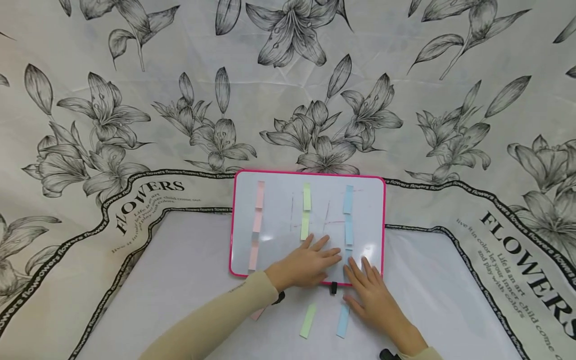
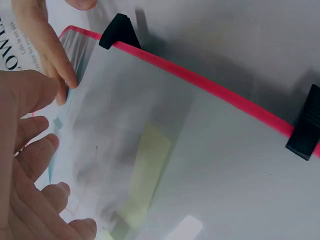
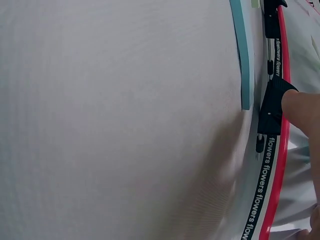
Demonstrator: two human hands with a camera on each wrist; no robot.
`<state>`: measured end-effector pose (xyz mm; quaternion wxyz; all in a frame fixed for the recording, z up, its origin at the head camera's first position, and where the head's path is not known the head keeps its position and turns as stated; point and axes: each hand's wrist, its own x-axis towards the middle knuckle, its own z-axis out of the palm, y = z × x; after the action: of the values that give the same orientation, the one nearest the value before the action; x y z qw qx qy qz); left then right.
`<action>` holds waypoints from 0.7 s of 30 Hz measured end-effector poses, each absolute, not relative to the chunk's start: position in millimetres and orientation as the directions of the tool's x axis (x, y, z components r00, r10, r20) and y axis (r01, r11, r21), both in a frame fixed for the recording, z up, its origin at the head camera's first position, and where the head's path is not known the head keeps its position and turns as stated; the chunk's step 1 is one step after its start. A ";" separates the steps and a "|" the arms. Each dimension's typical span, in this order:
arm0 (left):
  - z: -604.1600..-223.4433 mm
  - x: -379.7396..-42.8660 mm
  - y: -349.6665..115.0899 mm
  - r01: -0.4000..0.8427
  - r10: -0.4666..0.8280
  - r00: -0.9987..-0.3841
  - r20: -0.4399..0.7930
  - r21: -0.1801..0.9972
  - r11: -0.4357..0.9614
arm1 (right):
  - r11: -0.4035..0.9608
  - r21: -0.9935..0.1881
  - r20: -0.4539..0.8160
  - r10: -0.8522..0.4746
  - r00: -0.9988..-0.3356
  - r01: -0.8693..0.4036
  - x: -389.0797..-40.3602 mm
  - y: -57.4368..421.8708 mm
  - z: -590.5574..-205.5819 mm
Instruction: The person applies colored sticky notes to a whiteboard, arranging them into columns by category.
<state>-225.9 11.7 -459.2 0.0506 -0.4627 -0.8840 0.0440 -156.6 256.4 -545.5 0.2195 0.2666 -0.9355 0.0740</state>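
Observation:
A whiteboard (image 1: 276,250) with a pink frame carries columns of paper strips. My left hand (image 1: 306,262), fingers spread, is over the board's lower middle, just below a green strip (image 1: 305,226); in the left wrist view that hand (image 2: 30,170) shows nothing between its fingers. Straight fingers of my right hand (image 1: 375,297) touch the lower right of the board, by a blue strip (image 1: 348,255) that they partly cover. Higher in this column are another blue strip (image 1: 349,229) and a top blue strip (image 1: 348,200). Pink strips (image 1: 259,195) line the left side.
On the white table (image 1: 180,295) in front of the board lie a loose green strip (image 1: 308,321), a loose blue strip (image 1: 343,322) and a partly hidden pink strip (image 1: 258,314). Black clips (image 2: 120,32) sit on the board's near edge. Flower-printed cloth (image 1: 202,100) lies behind.

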 end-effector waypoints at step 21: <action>-477.3 -229.7 46.3 0.714 0.812 -0.576 0.100 -0.424 0.558 | 0.870 -0.071 0.363 -0.432 -0.825 -0.488 -143.3 252.9 -555.2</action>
<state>-229.7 46.3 -477.3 0.1432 -0.4378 -0.8709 0.1712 -143.3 252.9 -555.2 0.1704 0.2416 -0.9519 0.0808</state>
